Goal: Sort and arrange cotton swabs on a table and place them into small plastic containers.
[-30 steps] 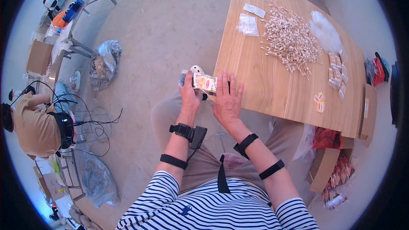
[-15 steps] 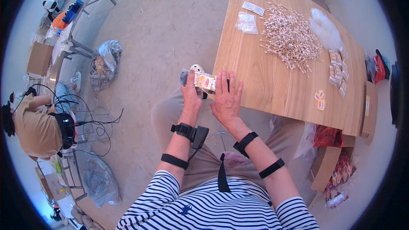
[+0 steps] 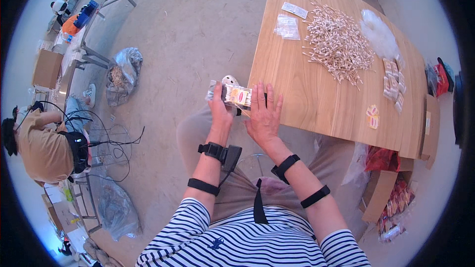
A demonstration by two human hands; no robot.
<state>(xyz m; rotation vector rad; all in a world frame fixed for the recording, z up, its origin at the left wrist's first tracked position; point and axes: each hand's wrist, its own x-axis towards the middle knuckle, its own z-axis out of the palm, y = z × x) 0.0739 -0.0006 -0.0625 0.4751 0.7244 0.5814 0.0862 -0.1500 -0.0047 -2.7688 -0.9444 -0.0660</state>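
Evidently the left hand (image 3: 220, 107) grips a clear packet of cotton swabs (image 3: 238, 95), held just off the near left corner of the bench (image 3: 297, 94), while the right hand (image 3: 264, 117) lies over its right end, fingers straight, whether pinching or not I cannot tell. Toward the far edge spreads a loose swab heap (image 3: 339, 42), with clear sleeves (image 3: 287, 27) by the left edge, white bundles (image 3: 392, 81) nearer the right edge and yellow cards (image 3: 372, 117) by the near edge.
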